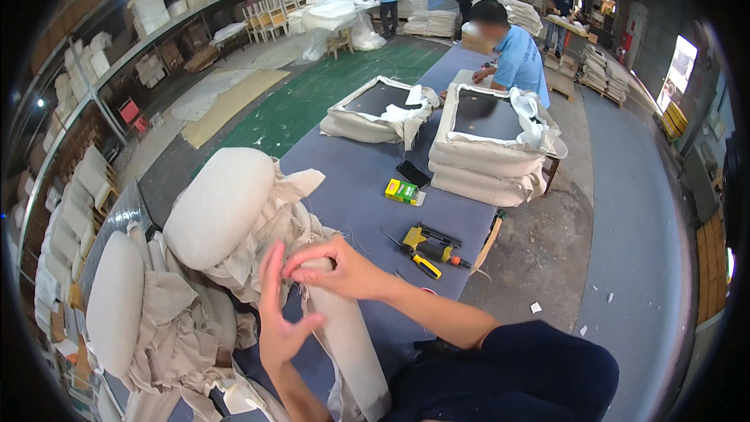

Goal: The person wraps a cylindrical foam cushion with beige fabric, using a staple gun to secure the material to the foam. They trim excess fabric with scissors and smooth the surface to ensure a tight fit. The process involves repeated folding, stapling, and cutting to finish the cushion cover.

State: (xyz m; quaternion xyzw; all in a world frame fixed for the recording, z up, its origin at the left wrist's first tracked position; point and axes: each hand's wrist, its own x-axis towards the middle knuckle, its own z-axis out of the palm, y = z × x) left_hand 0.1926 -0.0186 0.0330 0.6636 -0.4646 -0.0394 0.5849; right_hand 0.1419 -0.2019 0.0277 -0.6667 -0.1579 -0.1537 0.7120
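Observation:
Both my hands meet above the table beside a long beige upholstered cushion roll. My left hand is open, its fingers upright and the thumb held apart. The curled fingers and thumb of my right hand come together in a pinch against the left fingers; anything between them is too small to make out. Just beyond lies a rounded beige padded cushion with loose, frayed fabric bunched below it. Another padded piece rests at the left, gathered cloth hanging from its side.
On the blue-grey table lie a staple gun, a yellow-black screwdriver, a green-yellow box and a phone. Fabric-covered frames are stacked farther off. A co-worker in a blue shirt leans over the far end.

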